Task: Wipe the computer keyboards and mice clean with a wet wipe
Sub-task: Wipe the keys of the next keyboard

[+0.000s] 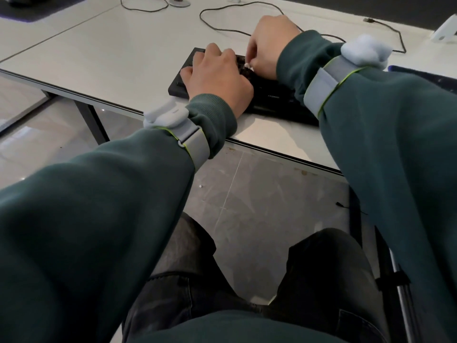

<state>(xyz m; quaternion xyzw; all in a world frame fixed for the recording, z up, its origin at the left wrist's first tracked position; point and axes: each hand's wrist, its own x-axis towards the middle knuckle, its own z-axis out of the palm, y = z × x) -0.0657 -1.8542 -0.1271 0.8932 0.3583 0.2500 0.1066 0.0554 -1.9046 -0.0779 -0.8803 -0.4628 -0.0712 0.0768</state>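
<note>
- head view: a black keyboard (272,97) lies on the white table (99,58), near its front edge and right of the middle, with its long side running from far left to near right.
- the left hand (217,73) rests palm down on the left half of the keyboard, thumb spread out toward the left end. its fingers bend down over the keys and their tips are hidden behind the knuckles, so i cannot tell whether they hold anything.
- the right hand (269,43) sits just beyond and to the right of the left hand, fingers curled in narrow. it pinches a small white bit of wet wipe (247,65) down against the keys between the two hands.
- only that small bit of the wipe shows; the rest is hidden by the fingers.
- a black cable (200,17) loops over the table beyond the keyboard.
- both arms wear dark green sleeves, each with a grey band and a white device: the left band (190,137) near the table edge, the right band (321,82) over the keyboard's right part.
- a dark mat (37,6) lies at the far left corner, and another dark mat (432,75) lies right of the keyboard.
- below the table edge are a grey tiled floor (259,199) and the person's knees in dark trousers (321,268).
</note>
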